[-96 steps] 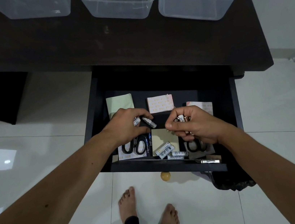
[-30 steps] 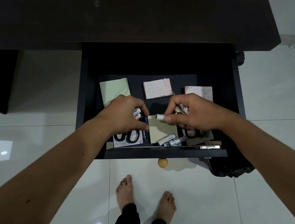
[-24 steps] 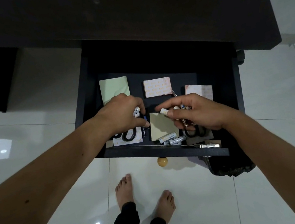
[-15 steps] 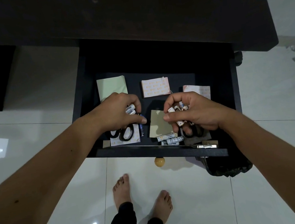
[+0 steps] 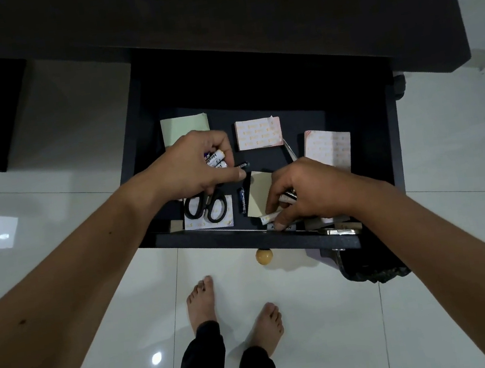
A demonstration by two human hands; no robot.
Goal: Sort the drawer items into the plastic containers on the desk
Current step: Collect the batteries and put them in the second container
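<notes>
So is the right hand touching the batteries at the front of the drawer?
Touching. The head view shows the right hand with fingertips pressed onto the loose batteries by the drawer front edge.

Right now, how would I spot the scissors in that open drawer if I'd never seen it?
Look in the open drawer under the dark desk, at its front-left corner. The scissors lie on a patterned paper pad, just below the left hand. They alone have two black loop handles.

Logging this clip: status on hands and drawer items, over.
Left hand grips batteries. Right hand holds some, pinching more at the drawer front. Scissors, note pads unsorted. Nothing in the way.
</notes>
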